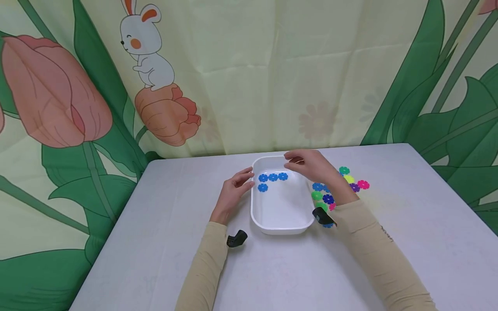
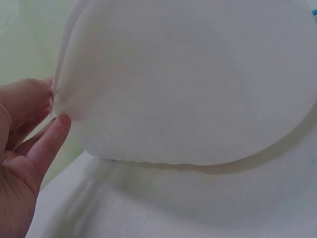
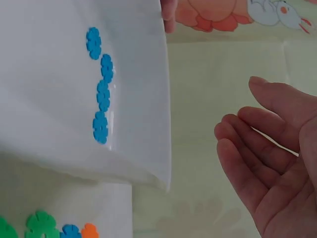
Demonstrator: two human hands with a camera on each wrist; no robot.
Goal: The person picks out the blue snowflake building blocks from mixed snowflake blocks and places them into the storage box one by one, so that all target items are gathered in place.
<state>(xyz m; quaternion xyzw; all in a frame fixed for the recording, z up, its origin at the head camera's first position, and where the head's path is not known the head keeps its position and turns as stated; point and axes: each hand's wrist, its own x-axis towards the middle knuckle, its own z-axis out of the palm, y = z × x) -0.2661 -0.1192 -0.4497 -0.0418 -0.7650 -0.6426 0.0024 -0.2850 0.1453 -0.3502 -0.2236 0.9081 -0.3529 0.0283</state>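
Note:
A white rectangular tray (image 1: 282,207) lies on the table. Inside, near its far end, are blue flower-shaped plastic discs (image 1: 273,177): three in a row, with another blue disc (image 1: 263,188) below the leftmost. My left hand (image 1: 233,192) touches the tray's left side; in the left wrist view its thumb (image 2: 57,131) rests against the outer wall, with the other fingers beside the rim. Over the tray's far right corner hovers my right hand (image 1: 311,166), its fingers loosely bent. Nothing shows between them in the right wrist view, where the palm (image 3: 282,193) faces the camera.
Right of the tray lies a loose group of flower discs in several colours, among them a green disc (image 1: 344,170), a pink disc (image 1: 363,185) and a dark blue disc (image 1: 328,199). My right forearm partly covers them. A printed curtain (image 1: 241,86) hangs behind the white table (image 1: 155,242).

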